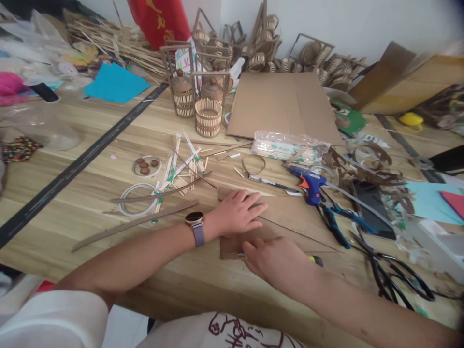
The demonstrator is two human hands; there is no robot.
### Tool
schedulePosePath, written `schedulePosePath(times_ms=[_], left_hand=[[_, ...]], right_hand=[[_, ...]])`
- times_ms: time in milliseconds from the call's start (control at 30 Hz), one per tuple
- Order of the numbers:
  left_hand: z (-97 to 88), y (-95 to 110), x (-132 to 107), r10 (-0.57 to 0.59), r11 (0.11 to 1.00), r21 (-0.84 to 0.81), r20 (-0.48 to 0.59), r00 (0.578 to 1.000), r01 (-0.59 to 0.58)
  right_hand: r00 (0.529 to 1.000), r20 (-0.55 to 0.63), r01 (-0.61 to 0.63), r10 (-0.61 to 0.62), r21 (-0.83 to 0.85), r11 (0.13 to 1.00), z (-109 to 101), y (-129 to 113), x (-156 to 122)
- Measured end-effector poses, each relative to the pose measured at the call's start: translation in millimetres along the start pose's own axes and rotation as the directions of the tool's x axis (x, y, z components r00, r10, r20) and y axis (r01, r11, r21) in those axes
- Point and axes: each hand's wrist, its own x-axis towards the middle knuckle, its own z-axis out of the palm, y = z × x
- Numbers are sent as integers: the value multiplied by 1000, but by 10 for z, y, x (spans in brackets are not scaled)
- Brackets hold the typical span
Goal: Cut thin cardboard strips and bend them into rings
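A brown piece of cardboard (pixel 300 212) lies at the front of the wooden table, with a long cut line running across it. My left hand (pixel 237 211), with a watch on the wrist, presses on its left part, fingers spread. Nearer to me, my right hand (pixel 271 256) is closed around a utility knife (pixel 316 260). Only the knife's yellow and black end and a bit of its tip show; the rest is hidden by the hand. The tip is at the cardboard's near left corner.
Right of the cardboard lie a blue glue gun (pixel 311 186), pliers (pixel 335 224), scissors (pixel 387 266) and a phone (pixel 373 209). A pen (pixel 273 182), tape rings (pixel 137 199) and wooden sticks (pixel 192 176) lie beyond my left hand. Small stick baskets (pixel 208 118) stand farther back, by a cardboard sheet (pixel 279 104).
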Motion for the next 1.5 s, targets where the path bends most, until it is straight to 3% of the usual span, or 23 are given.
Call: schedulePosePath(times_ms=[167, 467, 767, 1100, 1233, 1367, 1500], left_hand=[[-9, 2, 0, -2, 1000, -7, -7, 1000, 2], [-17, -4, 1, -1, 1000, -17, -16, 1000, 0], [-40, 0, 6, -6, 1000, -28, 2, 1000, 6], [-45, -20, 7, 25, 1000, -10, 17, 1000, -25], [-19, -24, 4, 24, 1000, -1, 9, 1000, -24], [-9, -20, -4, 28, 1000, 13, -20, 999, -28], [-9, -9, -7, 21, 1000, 5, -28, 999, -20]], right_hand=[[990, 134, 50, -47, -23, 998, -151, -110, 174], [974, 228, 14, -4, -42, 999, -265, -165, 242], [977, 211, -28, 31, -20, 999, -213, -198, 244], [956, 283, -75, 74, -10, 997, -246, -167, 212], [969, 237, -54, 63, -43, 998, -153, -61, 134], [995, 102, -6, 9, -23, 1000, -35, 131, -7], [999, 10, -36, 36, 18, 999, 19, 185, -102]])
